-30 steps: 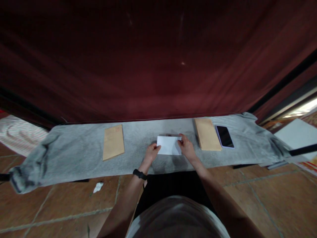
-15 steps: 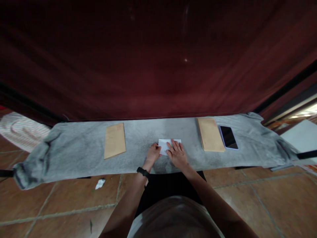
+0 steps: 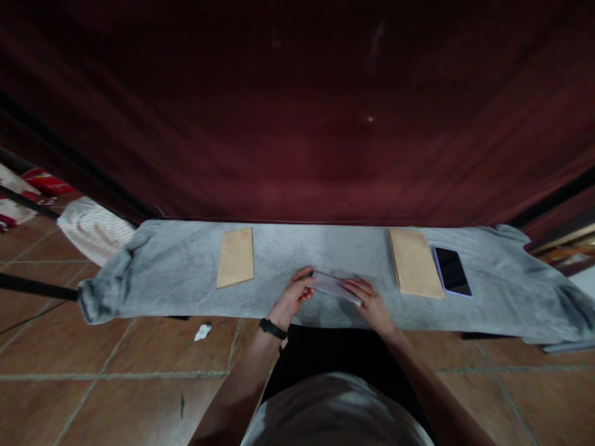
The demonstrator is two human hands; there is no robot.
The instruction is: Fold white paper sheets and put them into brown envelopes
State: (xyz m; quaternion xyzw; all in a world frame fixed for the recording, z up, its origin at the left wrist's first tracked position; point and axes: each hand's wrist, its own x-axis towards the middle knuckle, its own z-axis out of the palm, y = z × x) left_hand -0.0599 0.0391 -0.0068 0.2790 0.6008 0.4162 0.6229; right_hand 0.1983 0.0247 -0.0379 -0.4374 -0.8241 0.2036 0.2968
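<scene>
A folded white paper (image 3: 331, 284) sits in both hands just above the grey cloth (image 3: 176, 279). My left hand (image 3: 297, 292), with a black band on the wrist, pinches its left end. My right hand (image 3: 372, 300) holds its right end with curled fingers. The paper looks tilted and blurred. A brown envelope (image 3: 235, 256) lies flat on the cloth to the left of my hands. A thicker stack of brown envelopes (image 3: 413, 262) lies to the right.
A black phone (image 3: 452, 271) lies beside the envelope stack. A dark red curtain (image 3: 297, 111) hangs behind the cloth. A small white paper scrap (image 3: 202, 332) lies on the tiled floor. Striped fabric (image 3: 95, 228) lies at the far left.
My right hand was pressing flat on the paper; now both hands grip its ends and it is raised slightly off the cloth. The view has shifted to the left.
</scene>
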